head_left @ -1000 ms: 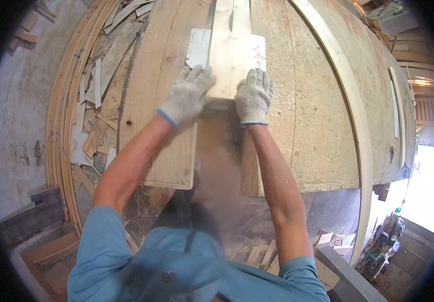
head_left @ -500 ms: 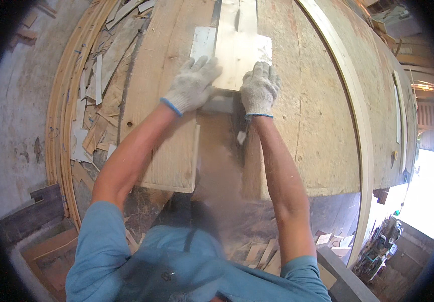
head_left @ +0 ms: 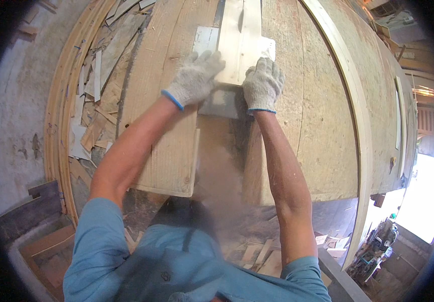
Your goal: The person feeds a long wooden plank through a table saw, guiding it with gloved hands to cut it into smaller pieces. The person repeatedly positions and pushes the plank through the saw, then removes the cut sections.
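L hand [head_left: 195, 79], in a knit glove w/ a blue cuff, is lying palm down at upper ctr of the frame, fingers spreading, tips reaching the left edge of a pale wooden board [head_left: 238, 40]; R hand [head_left: 264, 85], gloved likewise, is resting at the board's lower right corner, fingers pointing up-frame; the hands are staying apart w/ the board's near end btwn them; whether R fingers are clamping the edge or just lying against it, can't tell, as the thumb isn't showing clearly; the board is running from top ctr down to just above a grayish plate [head_left: 224, 103]; white plate pieces [head_left: 206, 40] are showing either side of it; all this is sitting on a plank worktable [head_left: 322, 126], w/ a hazy brown gap opening below ctr; a long wooden strip [head_left: 350, 90] is curving down the right side; at upper left, thin offcuts [head_left: 96, 126] are lying in a heap beside a bundle of long wooden strips [head_left: 58, 116]; more scraps [head_left: 257, 254] are lying at lower ctr, partly blurred; a blue shirt [head_left: 98, 241] is filling the bottom; bright light is coming in at far right.
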{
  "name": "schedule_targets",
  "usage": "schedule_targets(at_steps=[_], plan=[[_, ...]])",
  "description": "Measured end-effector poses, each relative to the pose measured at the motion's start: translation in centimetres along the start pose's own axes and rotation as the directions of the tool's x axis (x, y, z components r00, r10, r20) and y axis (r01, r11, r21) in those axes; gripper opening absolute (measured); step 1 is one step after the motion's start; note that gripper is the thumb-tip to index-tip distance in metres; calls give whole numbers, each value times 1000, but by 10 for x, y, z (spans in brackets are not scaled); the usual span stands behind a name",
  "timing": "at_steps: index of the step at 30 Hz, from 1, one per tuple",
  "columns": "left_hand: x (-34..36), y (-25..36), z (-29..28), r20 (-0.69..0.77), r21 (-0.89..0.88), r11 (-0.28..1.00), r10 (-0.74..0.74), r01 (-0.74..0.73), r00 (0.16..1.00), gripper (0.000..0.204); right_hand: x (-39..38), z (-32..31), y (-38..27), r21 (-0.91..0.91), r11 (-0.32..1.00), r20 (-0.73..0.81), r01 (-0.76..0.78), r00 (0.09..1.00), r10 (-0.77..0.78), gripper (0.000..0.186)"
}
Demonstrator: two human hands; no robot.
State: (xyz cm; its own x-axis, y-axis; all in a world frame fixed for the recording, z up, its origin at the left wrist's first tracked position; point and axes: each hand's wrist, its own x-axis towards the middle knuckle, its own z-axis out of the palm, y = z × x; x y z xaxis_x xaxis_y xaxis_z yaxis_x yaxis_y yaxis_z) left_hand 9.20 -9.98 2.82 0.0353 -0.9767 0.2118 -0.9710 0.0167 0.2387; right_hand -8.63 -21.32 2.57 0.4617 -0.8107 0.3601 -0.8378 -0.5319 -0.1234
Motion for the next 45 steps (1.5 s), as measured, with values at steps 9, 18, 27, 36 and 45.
schedule_targets(at_steps=[9, 18, 27, 36, 45], plan=[[15, -17, 6, -54, -10, 999, 49, -50, 997, 59, 15, 22, 3, -4, 999, -167, 33, 985, -33, 38], [31, -20, 6, -85, -112, 993, 17, -26, 996, 56, 29, 39, 18, 93, 996, -86, 7, 996, 1, 39], [24, -14, -2, -85, -146, 988, -52, 39, 995, 56, 28, 33, 10, 149, 988, -49, -29, 998, 37, 42], [21, -13, 4, -173, -197, 979, -92, 58, 981, 60, 26, 34, 14, 159, 987, -74, -18, 997, 30, 40], [24, -15, 13, -177, -113, 992, -84, 65, 981, 62, 33, 36, 14, 140, 990, -111, -17, 993, 33, 38]])
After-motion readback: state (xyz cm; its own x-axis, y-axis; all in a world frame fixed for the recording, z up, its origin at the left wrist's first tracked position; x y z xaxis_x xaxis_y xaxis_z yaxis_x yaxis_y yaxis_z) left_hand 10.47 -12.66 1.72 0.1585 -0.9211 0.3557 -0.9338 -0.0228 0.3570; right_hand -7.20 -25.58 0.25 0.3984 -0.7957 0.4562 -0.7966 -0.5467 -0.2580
